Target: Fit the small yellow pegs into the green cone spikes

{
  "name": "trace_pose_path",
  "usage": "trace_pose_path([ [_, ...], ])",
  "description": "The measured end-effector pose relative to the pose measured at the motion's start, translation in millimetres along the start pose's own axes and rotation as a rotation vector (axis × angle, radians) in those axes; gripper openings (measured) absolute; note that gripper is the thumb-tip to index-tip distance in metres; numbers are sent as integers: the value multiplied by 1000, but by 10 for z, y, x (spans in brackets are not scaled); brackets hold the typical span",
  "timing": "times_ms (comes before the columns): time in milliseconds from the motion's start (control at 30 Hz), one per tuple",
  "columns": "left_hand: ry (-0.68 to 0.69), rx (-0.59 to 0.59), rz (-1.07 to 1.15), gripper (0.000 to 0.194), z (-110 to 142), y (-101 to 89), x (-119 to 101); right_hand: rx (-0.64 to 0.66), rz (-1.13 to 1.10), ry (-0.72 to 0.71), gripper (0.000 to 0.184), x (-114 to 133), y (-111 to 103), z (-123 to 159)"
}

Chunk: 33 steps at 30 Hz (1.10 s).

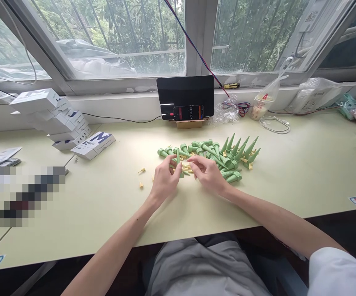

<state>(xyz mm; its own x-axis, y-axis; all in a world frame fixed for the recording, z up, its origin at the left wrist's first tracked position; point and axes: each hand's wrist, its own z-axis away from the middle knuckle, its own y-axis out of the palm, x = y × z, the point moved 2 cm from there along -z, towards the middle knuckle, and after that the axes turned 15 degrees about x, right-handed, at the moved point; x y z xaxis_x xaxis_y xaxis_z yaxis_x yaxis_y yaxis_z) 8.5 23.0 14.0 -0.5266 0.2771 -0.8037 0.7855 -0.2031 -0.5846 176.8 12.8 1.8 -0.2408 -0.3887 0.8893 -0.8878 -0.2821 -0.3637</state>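
My left hand [166, 176] is closed round a green plastic watering spike [178, 157], its narrow tip pointing up. Across from it, my right hand [207, 172] has thumb and fingertips drawn together; whatever they pinch is too small to make out. Between and behind both hands lie small yellow plastic pieces [191, 168]. A heap of green spikes [225, 161] spreads behind and beside my right hand. At its right end, several spikes [251, 146] stand tip up with yellow pieces at their bases. A few loose yellow pieces [141, 186] lie left of my left hand.
White boxes [63, 119] are stacked at the back left, with another box [94, 144] in front. A phone [188, 112] leans against a dark panel [185, 88] at the back. Further right are a bagged cup [261, 107] and a coiled white cable [274, 124].
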Motion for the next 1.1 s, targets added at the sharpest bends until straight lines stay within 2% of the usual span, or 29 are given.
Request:
trace_pose_path([
  [133,-15,13,159,36,-16,-7,20,64,65,-35,28,28,28,0],
  [267,-7,25,248,33,-26,6,36,61,72,-43,29,30,19,-4],
  [733,-88,45,355,30,-28,16,63,33,79,-48,27,45,13,-1],
  [1100,-68,20,405,32,-21,10,38,22,82,-51,25,39,7,-6],
])
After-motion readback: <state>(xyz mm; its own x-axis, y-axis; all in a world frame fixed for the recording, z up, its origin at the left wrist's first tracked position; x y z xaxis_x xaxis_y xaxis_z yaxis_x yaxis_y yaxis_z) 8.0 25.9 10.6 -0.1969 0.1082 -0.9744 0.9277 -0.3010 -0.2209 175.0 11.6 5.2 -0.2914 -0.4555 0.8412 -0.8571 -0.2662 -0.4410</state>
